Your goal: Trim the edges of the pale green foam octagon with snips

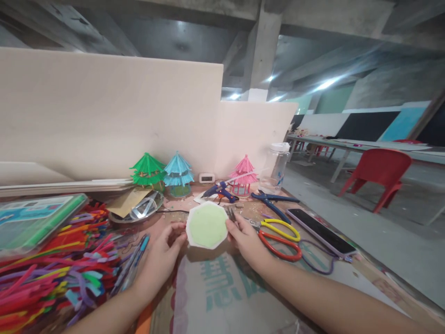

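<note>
Between my hands is a flat eight-sided piece of card (207,226), pale green in the middle with a white border. My left hand (167,248) pinches its left edge with thumb and fingers, and my right hand (241,235) grips the right edge. Dark metal tips (231,213) show just beyond the right fingers; I cannot tell which tool they belong to. Scissors (281,239) with one yellow and one red handle lie right of that hand. Behind the card rests a blue glue gun (222,190).
Green (148,169), blue (178,174) and pink (244,171) small pavilions stand at the back. Pipe cleaners (52,273) heap at left beside pens (132,264) and a metal dish (135,215). Blue-handled pliers (274,204), a phone (320,232) and a clear bottle (276,167) occupy the right.
</note>
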`<state>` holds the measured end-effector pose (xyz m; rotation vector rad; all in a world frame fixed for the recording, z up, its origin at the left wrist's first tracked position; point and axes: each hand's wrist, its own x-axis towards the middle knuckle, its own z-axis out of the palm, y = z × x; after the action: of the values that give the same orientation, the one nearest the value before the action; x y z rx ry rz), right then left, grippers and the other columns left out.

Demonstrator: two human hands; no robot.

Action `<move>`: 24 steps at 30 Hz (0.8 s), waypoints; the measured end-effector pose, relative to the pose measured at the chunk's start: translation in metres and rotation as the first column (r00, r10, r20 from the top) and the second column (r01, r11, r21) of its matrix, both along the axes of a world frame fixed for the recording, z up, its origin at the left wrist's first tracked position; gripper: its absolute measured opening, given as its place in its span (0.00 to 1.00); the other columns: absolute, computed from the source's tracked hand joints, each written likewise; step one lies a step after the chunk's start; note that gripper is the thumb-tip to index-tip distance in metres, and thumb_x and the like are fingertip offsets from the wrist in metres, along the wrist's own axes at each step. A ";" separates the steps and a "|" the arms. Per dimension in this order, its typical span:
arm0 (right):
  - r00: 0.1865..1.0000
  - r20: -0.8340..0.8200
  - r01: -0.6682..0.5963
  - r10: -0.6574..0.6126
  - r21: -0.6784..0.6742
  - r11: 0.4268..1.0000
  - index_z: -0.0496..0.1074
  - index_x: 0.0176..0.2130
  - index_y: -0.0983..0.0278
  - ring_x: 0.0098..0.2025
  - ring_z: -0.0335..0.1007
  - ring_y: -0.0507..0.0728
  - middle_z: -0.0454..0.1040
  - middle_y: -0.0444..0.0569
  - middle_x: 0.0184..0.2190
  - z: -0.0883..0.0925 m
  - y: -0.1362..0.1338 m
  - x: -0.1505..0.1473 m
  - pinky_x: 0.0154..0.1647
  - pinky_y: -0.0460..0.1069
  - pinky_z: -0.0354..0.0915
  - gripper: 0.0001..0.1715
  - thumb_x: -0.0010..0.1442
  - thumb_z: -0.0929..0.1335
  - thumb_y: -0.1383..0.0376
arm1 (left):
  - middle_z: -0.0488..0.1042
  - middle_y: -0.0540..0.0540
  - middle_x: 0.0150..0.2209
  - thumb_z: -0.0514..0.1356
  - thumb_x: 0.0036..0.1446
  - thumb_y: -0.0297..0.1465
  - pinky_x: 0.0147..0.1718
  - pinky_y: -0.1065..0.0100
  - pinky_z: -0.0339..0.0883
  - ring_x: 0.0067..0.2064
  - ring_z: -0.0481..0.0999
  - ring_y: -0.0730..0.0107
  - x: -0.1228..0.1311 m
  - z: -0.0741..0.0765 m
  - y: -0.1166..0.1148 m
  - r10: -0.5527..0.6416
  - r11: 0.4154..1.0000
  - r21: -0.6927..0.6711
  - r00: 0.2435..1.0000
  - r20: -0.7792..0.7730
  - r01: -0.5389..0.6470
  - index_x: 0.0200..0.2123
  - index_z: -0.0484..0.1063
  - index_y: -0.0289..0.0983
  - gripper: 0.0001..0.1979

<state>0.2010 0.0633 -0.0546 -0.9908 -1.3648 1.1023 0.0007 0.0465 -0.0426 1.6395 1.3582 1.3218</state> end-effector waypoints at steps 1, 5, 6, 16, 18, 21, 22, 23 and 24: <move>1.000 0.001 -0.003 0.003 0.008 1.000 0.58 0.27 0.61 0.19 0.50 0.48 0.57 0.37 0.17 0.000 0.000 0.000 0.20 0.45 0.47 0.23 0.52 0.64 0.45 | 0.76 0.43 0.37 0.57 0.51 0.39 0.42 0.63 0.67 0.42 0.74 0.61 0.000 0.000 0.000 0.000 1.000 0.001 1.000 -0.008 0.000 0.38 0.70 0.36 0.14; 1.000 0.012 -0.009 0.008 0.036 0.999 0.58 0.27 0.61 0.21 0.52 0.49 0.56 0.37 0.17 -0.001 0.001 -0.001 0.22 0.45 0.49 0.20 0.54 0.64 0.48 | 0.77 0.44 0.37 0.57 0.51 0.40 0.41 0.62 0.68 0.42 0.74 0.59 -0.002 0.000 -0.004 0.027 1.000 0.014 1.000 0.012 -0.027 0.41 0.72 0.36 0.18; 1.000 0.023 -0.014 0.013 0.040 0.999 0.57 0.27 0.61 0.21 0.52 0.49 0.56 0.36 0.17 -0.001 0.001 -0.002 0.22 0.45 0.49 0.19 0.54 0.64 0.49 | 0.77 0.44 0.37 0.57 0.51 0.41 0.41 0.62 0.69 0.42 0.75 0.59 -0.002 0.000 -0.005 0.023 1.000 0.008 0.999 0.025 -0.023 0.42 0.72 0.36 0.19; 0.985 0.159 -0.078 0.073 0.028 0.997 0.61 0.29 0.62 0.23 0.56 0.51 0.61 0.38 0.20 0.005 -0.007 -0.004 0.26 0.45 0.54 0.18 0.53 0.64 0.49 | 0.75 0.44 0.37 0.58 0.50 0.44 0.35 0.66 0.70 0.38 0.74 0.62 0.008 0.002 -0.006 -0.095 0.995 -0.039 0.995 0.045 0.096 0.40 0.68 0.35 0.20; 0.986 0.169 -0.029 0.011 0.107 0.994 0.65 0.31 0.63 0.28 0.60 0.52 0.64 0.41 0.24 0.006 -0.009 -0.001 0.30 0.47 0.57 0.21 0.54 0.63 0.48 | 0.73 0.46 0.34 0.56 0.51 0.45 0.29 0.68 0.69 0.35 0.73 0.64 0.009 0.002 -0.007 -0.101 0.993 -0.063 0.993 0.053 0.104 0.39 0.67 0.35 0.20; 0.987 0.154 0.014 -0.042 0.177 0.984 0.70 0.37 0.63 0.37 0.65 0.56 0.71 0.47 0.32 0.005 -0.009 0.004 0.41 0.50 0.61 0.27 0.57 0.59 0.45 | 0.71 0.47 0.34 0.55 0.52 0.46 0.26 0.70 0.68 0.33 0.71 0.67 0.009 0.002 -0.010 -0.091 0.993 -0.075 0.994 0.058 0.095 0.40 0.66 0.36 0.20; 0.986 0.157 0.029 -0.059 0.188 0.982 0.70 0.39 0.63 0.41 0.66 0.58 0.72 0.49 0.36 0.005 -0.009 0.005 0.45 0.51 0.60 0.28 0.58 0.59 0.45 | 0.70 0.47 0.35 0.54 0.52 0.46 0.26 0.70 0.68 0.33 0.70 0.67 0.008 0.001 -0.010 -0.089 0.993 -0.070 0.995 0.048 0.092 0.39 0.66 0.36 0.20; 0.983 0.164 0.050 -0.083 0.198 0.979 0.71 0.40 0.63 0.44 0.66 0.59 0.73 0.50 0.39 0.004 -0.008 0.006 0.48 0.52 0.60 0.28 0.57 0.59 0.45 | 0.70 0.47 0.35 0.54 0.53 0.45 0.27 0.70 0.68 0.32 0.70 0.68 0.007 0.001 -0.010 -0.092 0.994 -0.064 0.995 0.032 0.094 0.40 0.66 0.36 0.20; 0.979 0.171 0.073 -0.110 0.206 0.976 0.71 0.41 0.62 0.47 0.66 0.60 0.73 0.51 0.42 0.003 -0.006 0.006 0.51 0.54 0.58 0.27 0.57 0.60 0.45 | 0.71 0.47 0.35 0.53 0.54 0.45 0.28 0.69 0.68 0.33 0.70 0.67 0.006 0.000 -0.010 -0.094 0.994 -0.054 0.995 0.012 0.095 0.40 0.66 0.36 0.19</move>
<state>0.2071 0.0569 -0.0517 -1.0153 -1.5276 0.8041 0.0072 0.0368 -0.0422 1.6381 1.2837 1.2260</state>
